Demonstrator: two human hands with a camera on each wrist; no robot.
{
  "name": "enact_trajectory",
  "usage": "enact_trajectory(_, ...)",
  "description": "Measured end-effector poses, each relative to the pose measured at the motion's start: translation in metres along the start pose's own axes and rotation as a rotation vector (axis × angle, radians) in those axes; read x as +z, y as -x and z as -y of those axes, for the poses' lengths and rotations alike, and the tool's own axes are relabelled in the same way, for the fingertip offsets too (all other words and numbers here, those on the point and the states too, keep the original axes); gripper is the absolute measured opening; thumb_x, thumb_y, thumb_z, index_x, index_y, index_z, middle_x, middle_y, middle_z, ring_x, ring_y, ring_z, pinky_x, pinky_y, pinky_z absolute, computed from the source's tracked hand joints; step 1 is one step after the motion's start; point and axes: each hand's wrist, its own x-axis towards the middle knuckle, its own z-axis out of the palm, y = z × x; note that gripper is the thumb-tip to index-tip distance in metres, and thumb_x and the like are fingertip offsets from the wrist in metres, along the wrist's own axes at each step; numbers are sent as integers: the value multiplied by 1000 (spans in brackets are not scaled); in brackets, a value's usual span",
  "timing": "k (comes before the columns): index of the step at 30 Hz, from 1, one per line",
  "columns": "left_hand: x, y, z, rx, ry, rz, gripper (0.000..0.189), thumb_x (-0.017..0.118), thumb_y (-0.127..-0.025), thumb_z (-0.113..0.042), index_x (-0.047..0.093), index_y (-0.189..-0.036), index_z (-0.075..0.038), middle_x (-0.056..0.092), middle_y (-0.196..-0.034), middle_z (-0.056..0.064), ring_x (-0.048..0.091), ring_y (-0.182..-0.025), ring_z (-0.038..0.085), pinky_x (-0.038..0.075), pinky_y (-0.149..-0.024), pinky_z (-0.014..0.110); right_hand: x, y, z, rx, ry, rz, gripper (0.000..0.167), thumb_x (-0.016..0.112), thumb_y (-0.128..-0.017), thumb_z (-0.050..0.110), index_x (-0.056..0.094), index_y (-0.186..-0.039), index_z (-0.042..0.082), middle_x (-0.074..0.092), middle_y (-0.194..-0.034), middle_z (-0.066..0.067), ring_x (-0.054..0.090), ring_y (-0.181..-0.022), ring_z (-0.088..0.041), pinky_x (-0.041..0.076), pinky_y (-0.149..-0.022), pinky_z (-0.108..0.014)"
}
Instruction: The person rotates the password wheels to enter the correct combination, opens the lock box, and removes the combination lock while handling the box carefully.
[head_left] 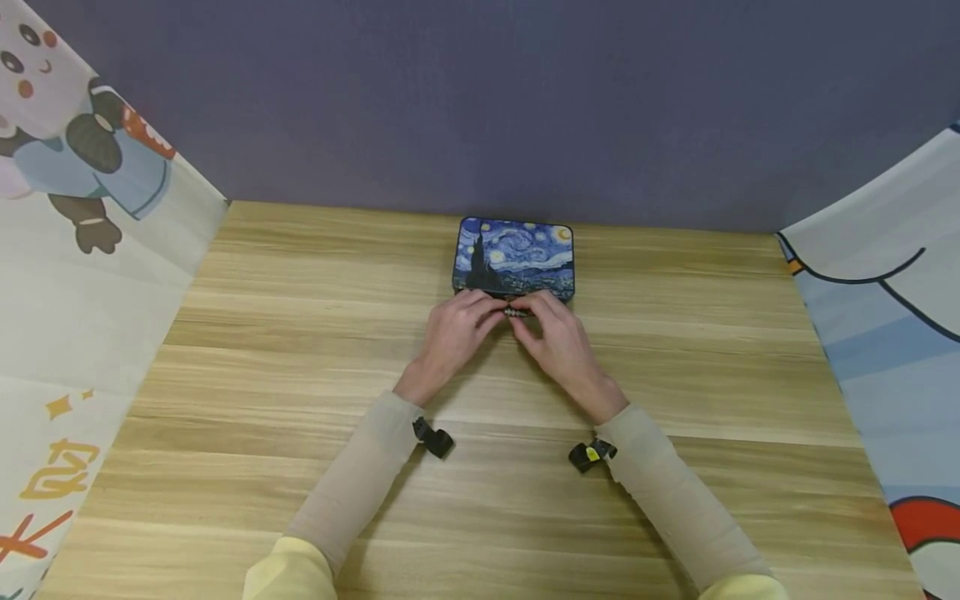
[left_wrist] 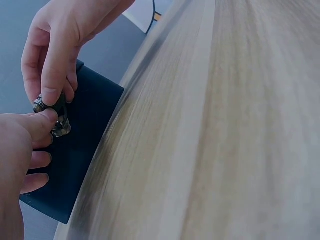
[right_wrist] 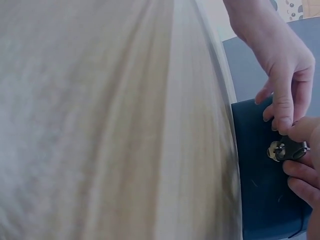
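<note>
Slipping looks the likeliest fault here, because the lock (head_left: 514, 312), apparently a small one with ridged dials, is held only by fingertips. It sits at the front of the box (head_left: 517, 254), right at the metal clasp (right_wrist: 274, 150); the fingers hide too much to tell whether its shackle is through the clasp or free. The left hand (head_left: 456, 329) pinches one end between thumb and finger, and the right hand (head_left: 558, 337) pinches the other, its thumb on one side and fingers on the other. With both hands meeting on so little metal, one could easily get in the other's way: a thumb might brush a dial and spoil its setting, or cover the marks so that they are misread. If the two pulled unevenly, the lock could twist against the clasp, jam there, or strain the fitting. Should it come loose, a weak pinch would let it drop onto the table (head_left: 337, 350) just in front of the box. The box itself lies lid up near the table's far edge, with neither hand gripped round its body, so a hard push might slide it backward and a tug might drag it forward, taking the clasp out of line with the fingers.
</note>
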Motion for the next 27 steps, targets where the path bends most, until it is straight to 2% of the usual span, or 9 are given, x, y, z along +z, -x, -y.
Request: enact_trajectory(27, 0, -1, 0, 4, -5, 4, 18, 76, -95, -23, 80, -107, -10, 77, -101, 2, 71, -90, 18, 60, -81, 29, 0, -1, -1, -17, 11, 0, 20, 78, -90, -1, 68, -107, -3, 68, -102, -15, 67, -93, -28, 60, -83, -39)
